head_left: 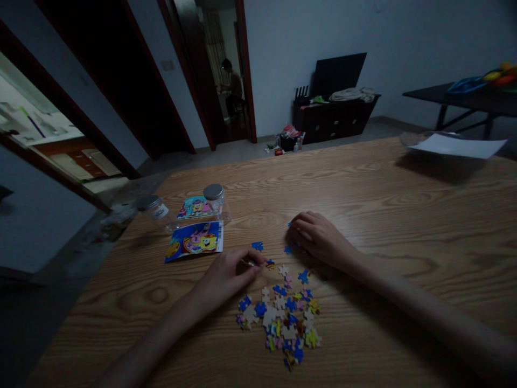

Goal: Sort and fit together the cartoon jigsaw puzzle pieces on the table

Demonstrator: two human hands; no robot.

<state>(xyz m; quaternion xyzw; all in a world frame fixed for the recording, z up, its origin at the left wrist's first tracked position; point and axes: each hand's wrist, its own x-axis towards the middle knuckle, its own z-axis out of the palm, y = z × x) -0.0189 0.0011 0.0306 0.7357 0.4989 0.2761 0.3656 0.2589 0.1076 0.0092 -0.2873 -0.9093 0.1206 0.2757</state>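
The left hand (225, 276) lies forward on the wooden desk (363, 188), its grip pinching a small puzzle piece (250, 263) above the scattered pile (278, 323); the right hand (319, 240) rests palm-down, grip curled shut beside blue pieces (288, 249).

The left hand (224, 277) is hiding most of a puzzle piece (251, 263) in its fingers, and the right hand (319, 240) is partly covering a blue piece (290, 224). The jar label (159, 209) is blurring, and the picture's edge is cutting off toys (501, 75) on the far table (428, 92).
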